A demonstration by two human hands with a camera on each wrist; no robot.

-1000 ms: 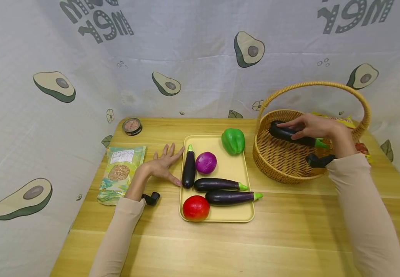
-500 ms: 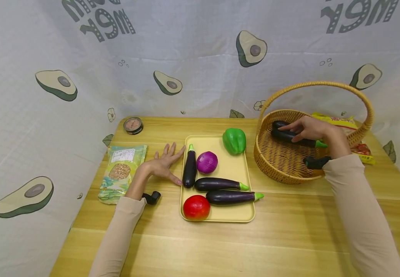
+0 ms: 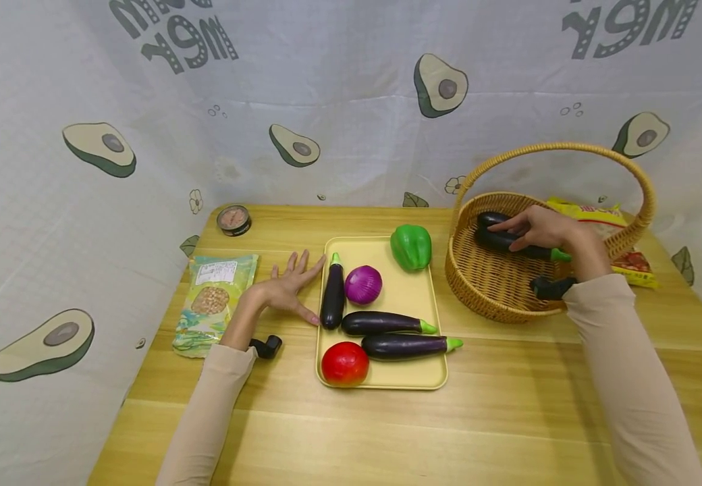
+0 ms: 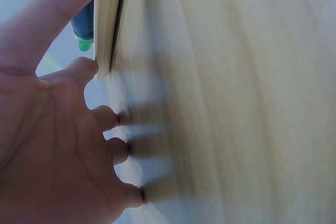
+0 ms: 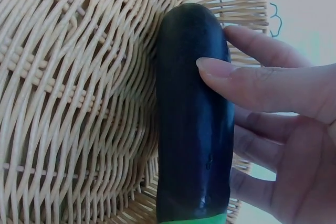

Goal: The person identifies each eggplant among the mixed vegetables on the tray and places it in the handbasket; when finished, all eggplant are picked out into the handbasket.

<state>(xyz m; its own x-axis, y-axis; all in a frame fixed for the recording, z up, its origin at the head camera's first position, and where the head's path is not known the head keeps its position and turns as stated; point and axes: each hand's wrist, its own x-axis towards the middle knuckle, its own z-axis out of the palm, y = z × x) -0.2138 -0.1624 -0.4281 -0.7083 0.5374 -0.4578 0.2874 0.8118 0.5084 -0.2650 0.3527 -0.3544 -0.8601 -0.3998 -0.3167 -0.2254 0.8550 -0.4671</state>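
Observation:
My right hand (image 3: pixel 548 228) reaches into the wicker basket (image 3: pixel 497 297) and grips an eggplant (image 3: pixel 530 251), its green stem to the right. In the right wrist view the thumb (image 5: pixel 220 72) lies across the dark eggplant (image 5: pixel 189 119) and the other fingers are behind it. A second dark rounded end (image 3: pixel 491 219) shows just behind it, mostly hidden by the hand. My left hand (image 3: pixel 281 291) is spread on the table, thumb and forefinger at the left rim of the yellow tray (image 3: pixel 399 290). In the left wrist view the fingertips (image 4: pixel 134 195) touch the tabletop.
On the tray are several vegetables: three eggplants (image 3: pixel 387 323), a purple onion (image 3: pixel 363 285), a green bell pepper (image 3: pixel 411 247) and a tomato (image 3: pixel 345 364). A bag (image 3: pixel 214 304) and round tin (image 3: pixel 233 220) stand left. The basket's tall handle (image 3: pixel 560 146) arches over; a yellow packet (image 3: pixel 636 270) lies behind.
My right hand has shifted slightly left within the basket with the eggplant, and the second dark end behind it has come into view. My left hand stays spread beside the tray.

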